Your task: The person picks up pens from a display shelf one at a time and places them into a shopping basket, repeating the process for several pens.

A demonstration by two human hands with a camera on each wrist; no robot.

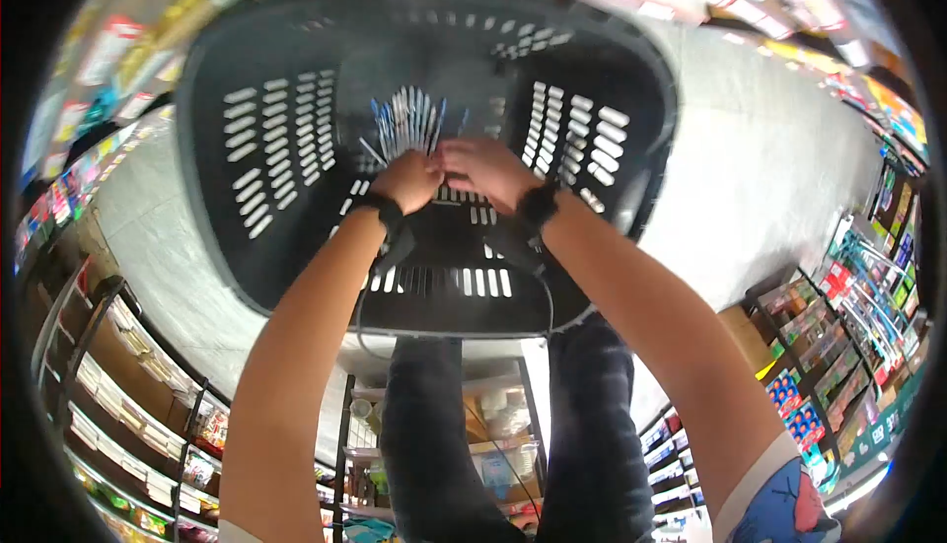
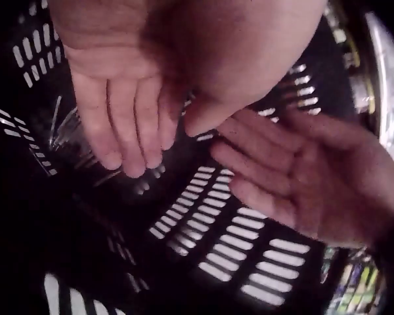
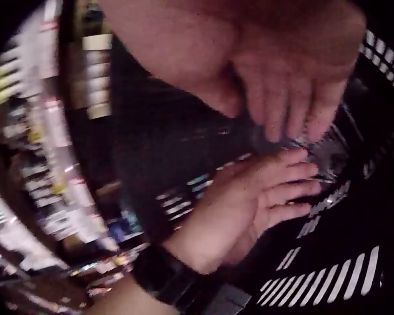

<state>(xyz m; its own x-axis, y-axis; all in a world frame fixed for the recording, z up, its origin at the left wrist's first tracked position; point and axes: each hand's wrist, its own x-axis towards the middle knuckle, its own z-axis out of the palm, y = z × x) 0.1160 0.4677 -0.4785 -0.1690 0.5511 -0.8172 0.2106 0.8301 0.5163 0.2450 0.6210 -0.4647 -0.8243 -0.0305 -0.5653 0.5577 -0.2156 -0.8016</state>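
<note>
A fanned bunch of slim pen-like sticks [image 1: 407, 119], silvery with blue parts, lies inside a black plastic basket [image 1: 286, 277]. My left hand [image 1: 409, 180] is at the near end of the bunch. Its fingers are straight in the left wrist view, with nothing gripped. Just to its right, my right hand [image 1: 483, 168] reaches in with fingers extended, fingertips close to the left hand. The right wrist view has the right hand [image 3: 282, 79] above the left hand [image 3: 249, 203], both beside the sticks. Some of the sticks are hidden behind the hands there.
Slotted walls of the basket surround both hands. Shelves of packaged goods [image 1: 138, 356] stand at the left, and racks with hanging packs [image 1: 809, 326] at the right. Grey floor [image 1: 730, 148] shows around the basket, and the person's legs [image 1: 424, 425] are below it.
</note>
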